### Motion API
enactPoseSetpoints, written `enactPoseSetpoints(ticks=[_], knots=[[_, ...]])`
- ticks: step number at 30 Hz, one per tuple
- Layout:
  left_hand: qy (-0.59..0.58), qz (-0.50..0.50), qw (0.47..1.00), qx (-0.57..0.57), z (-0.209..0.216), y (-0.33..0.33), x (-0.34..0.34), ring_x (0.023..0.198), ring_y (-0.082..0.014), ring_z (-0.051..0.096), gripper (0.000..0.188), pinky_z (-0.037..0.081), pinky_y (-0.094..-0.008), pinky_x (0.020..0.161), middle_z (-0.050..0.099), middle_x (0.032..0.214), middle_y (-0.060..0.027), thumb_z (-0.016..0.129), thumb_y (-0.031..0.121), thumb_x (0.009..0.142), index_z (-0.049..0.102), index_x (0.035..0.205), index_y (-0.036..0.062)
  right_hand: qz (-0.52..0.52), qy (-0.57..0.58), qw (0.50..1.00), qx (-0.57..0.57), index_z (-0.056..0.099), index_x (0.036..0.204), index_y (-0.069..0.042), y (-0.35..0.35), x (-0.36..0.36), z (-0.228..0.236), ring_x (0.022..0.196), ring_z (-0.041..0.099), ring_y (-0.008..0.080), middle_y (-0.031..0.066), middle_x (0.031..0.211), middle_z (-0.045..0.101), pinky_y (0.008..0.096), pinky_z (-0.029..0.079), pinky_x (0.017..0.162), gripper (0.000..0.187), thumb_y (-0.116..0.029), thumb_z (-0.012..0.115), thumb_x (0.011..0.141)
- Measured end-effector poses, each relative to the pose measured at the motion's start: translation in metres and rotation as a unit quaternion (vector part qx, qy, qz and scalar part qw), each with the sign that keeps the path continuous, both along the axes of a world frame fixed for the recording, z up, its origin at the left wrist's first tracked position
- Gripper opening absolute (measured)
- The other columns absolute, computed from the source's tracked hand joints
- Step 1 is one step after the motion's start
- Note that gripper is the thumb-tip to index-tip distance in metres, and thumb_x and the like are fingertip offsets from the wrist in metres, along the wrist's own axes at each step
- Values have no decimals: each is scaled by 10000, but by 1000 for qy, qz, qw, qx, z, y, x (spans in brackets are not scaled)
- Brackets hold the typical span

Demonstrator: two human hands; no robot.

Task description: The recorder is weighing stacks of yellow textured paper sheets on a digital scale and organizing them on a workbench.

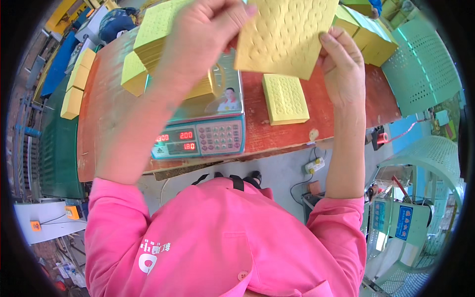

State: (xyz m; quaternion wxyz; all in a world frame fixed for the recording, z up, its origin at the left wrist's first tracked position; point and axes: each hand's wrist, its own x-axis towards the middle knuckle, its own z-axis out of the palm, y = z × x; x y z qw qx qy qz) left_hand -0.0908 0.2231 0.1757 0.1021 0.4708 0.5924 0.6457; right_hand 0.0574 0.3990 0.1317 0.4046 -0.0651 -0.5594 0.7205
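The sheet (284, 37), yellow and full of small slits, is at the top centre of the frame, tilted above the table (341, 106). The right hand (342, 67) pinches its right edge between thumb and bent fingers, probably to keep the punched face open to view. The left hand (220, 24) has its fingers curled and its thumb at the sheet's left edge; blur and the frame's top edge leave me unable to tell whether it grips.

Below the sheet, 1 small stack (286, 99) lies flat, likely for easy reach. Left of centre, the scale (220, 136) turns its keypad and lit display toward the person, presumably for reading; the left forearm partly covers it. Taller stacks (157, 29) stand at the upper left, others (373, 44) at the upper right.
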Motion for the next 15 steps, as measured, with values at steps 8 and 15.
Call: enactPoseSetpoints(ticks=[8,15], knots=[[-346,13,919,-187,-170,72,36,568,-124,596,181,443,-265,481,640,722,-16,642,228,913,590,796,101,-37,-235,971,-1,649,1024,53,77,31,-133,769,594,102,41,886,659,245,472,675,189,-78,630,889],[-142,189,947,-218,-262,94,45,696,-212,630,156,493,-371,627,664,761,-122,630,155,818,630,782,3,-16,-385,922,48,656,1026,55,84,39,-174,805,604,119,70,922,667,266,487,698,203,-70,610,873]])
